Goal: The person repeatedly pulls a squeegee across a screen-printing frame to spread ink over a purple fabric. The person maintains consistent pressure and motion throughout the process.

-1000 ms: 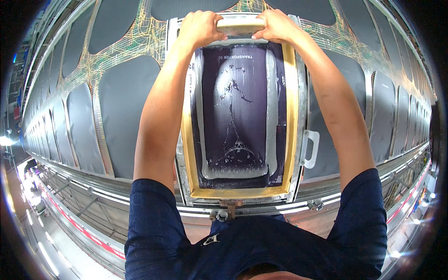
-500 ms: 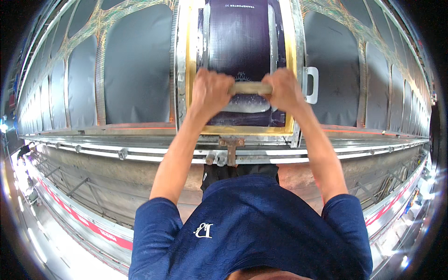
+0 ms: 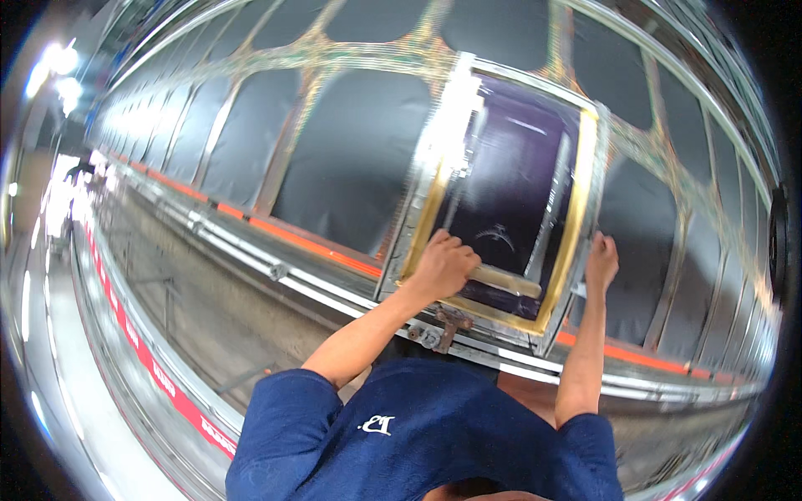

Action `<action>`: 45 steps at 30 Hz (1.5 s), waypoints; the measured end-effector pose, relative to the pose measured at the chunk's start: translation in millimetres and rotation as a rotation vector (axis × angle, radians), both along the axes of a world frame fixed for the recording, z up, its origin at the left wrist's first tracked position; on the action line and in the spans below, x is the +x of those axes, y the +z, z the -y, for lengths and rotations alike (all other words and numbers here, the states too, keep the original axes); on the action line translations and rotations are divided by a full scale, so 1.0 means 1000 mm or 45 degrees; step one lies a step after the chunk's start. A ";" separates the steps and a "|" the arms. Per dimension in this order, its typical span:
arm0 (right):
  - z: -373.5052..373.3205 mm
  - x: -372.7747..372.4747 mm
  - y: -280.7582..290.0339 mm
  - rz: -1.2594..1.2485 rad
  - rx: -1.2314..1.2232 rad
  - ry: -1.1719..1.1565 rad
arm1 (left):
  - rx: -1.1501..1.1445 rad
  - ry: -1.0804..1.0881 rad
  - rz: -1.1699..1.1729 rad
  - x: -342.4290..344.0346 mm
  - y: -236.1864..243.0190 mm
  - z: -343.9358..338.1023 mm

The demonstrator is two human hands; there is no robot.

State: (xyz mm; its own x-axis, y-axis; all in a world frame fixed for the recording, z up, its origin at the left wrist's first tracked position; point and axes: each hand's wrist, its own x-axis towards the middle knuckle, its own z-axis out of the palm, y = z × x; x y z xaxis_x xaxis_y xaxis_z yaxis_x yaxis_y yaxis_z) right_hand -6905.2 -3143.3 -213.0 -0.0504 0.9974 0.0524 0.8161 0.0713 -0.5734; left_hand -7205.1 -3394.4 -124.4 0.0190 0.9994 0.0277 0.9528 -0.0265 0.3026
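Note:
A printing screen [image 3: 587, 159] in a metal frame, edged inside with yellow tape, lies over dark fabric panels. Its mesh is dark purple, with pale ink streaks along the sides. Near the screen's close end, my left hand [image 3: 449, 265] is closed around the left end of a wooden-handled squeegee [image 3: 514, 282]. The squeegee lies across the mesh, its right part uncovered. Beyond the frame's right side, my right hand [image 3: 601, 260] is curled at the white side handle, which it mostly covers.
Dark panels [image 3: 355, 159] with patterned borders stretch along the long table on both sides. A metal rail [image 3: 313, 292] with an orange strip runs along the near edge. A rusty bracket [image 3: 451, 326] joins the screen's near end to the rail. Bright lamps [image 3: 58, 67] shine at far left.
My right hand has left the squeegee and moved to the frame's side handle. My left hand keeps the squeegee, now nearer the screen's close end. The view has turned and shifted left.

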 end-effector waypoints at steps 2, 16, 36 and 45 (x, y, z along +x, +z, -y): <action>0.008 -0.005 0.033 0.025 0.053 0.073 | 0.051 0.026 0.084 0.003 -0.009 0.010; 0.130 -0.277 0.020 -0.470 0.157 0.122 | 0.341 0.161 0.019 -0.228 0.021 0.147; 0.131 -0.363 0.044 0.212 -0.363 0.205 | 0.500 -0.039 -0.058 -0.389 -0.042 0.046; -0.020 -0.510 0.123 -0.143 0.180 0.908 | 0.065 -0.027 0.089 -0.493 0.004 -0.182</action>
State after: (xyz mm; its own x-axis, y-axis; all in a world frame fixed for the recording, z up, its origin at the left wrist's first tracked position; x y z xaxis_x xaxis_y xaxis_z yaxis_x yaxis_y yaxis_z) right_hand -7415.4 -3123.7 -90.0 -0.6711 0.7077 0.2210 0.4805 0.6422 -0.5972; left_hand -7698.2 -3212.7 -120.8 0.0360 0.9961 0.0804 0.9284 -0.0631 0.3661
